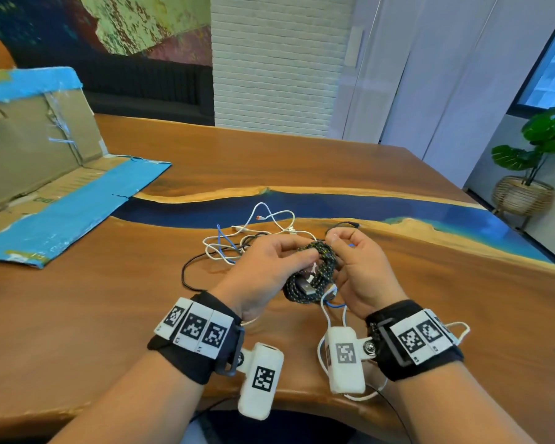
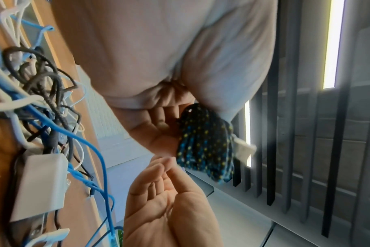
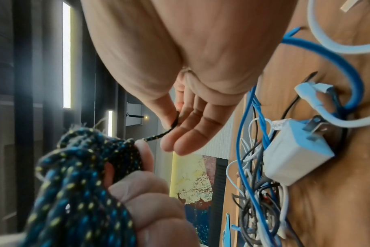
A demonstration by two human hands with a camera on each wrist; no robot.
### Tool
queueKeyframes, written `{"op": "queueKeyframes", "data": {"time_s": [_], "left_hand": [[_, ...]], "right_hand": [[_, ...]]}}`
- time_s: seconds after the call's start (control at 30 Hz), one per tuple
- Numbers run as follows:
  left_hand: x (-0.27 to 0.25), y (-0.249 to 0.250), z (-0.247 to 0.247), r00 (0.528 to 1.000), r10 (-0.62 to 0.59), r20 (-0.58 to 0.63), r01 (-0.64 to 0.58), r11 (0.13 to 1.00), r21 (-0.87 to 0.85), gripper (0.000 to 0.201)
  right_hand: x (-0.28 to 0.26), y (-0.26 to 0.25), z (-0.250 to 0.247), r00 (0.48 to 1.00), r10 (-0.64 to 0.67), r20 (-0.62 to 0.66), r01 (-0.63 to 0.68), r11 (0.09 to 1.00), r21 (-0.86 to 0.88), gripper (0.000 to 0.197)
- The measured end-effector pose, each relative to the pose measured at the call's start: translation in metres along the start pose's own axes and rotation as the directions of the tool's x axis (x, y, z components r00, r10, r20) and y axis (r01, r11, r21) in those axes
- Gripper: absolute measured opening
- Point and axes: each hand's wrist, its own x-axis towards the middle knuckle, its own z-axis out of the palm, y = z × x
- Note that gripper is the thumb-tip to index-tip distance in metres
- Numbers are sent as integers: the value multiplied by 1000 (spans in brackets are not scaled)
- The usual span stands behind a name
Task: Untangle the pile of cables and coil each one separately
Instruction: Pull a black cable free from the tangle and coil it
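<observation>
Both wrists sit closest to the head camera, at the near edge of the wooden table, each strapped with a black band carrying white marker tags. Biggest thing on the table is the flattened cardboard box with blue tape, lying at the far left corner. Between it and the hands, toward the middle of the table, spreads the loose tangle of cables: white, blue and thin black leads crossing one another, with a white plug adapter lying among them in the right wrist view. Just in front of that tangle, lifted off the wood, is the braided cable, black with blue and yellow flecks, wound into a compact coil with a USB plug showing at its lower side. The left hand grips the coil, fingers and thumb curled around the bundle. The right hand is just beside it on the right, thumb and forefinger pinching the free tail of the same cable, which runs back to the coil; the other fingers are relaxed.
</observation>
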Motion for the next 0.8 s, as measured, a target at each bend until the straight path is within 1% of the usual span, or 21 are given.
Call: {"op": "queueKeyframes", "data": {"time_s": [0.07, 0.13, 0.23, 0.37, 0.47, 0.53, 0.63, 0.73, 0.8], "left_hand": [[3, 1, -2, 997, 38, -63, -37, 999, 13, 16], [6, 3, -3, 992, 69, -105, -64, 997, 46, 18], [7, 2, -2, 988, 63, -142, -51, 995, 83, 12], [7, 2, -2, 984, 59, -167, -36, 990, 139, 7], [4, 4, -2, 986, 81, -144, -50, 977, 205, 6], [3, 4, -2, 989, 89, -121, -60, 972, 225, 6], [4, 6, -2, 993, 82, -84, -62, 973, 221, 6], [3, 9, -2, 997, 69, -39, -58, 968, 243, 5], [2, 9, -2, 998, 62, -13, -57, 966, 251, 5]], "right_hand": [[-3, 4, -2, 999, 17, 42, -17, 1000, -8, 13], [-7, 8, -2, 994, 36, 106, -34, 999, -22, 17], [-10, 10, 3, 986, 63, 153, -55, 997, -55, 11], [-10, 9, 7, 987, 75, 142, -58, 991, -118, 2], [-9, 10, 7, 986, 84, 144, -64, 989, -136, 12], [-7, 11, 7, 982, 105, 155, -94, 993, -74, 12], [-6, 11, 6, 978, 135, 156, -141, 989, 30, 25], [-6, 9, 5, 967, 157, 199, -171, 984, 55, 35], [-5, 7, 4, 968, 169, 184, -187, 979, 86, 36]]}}
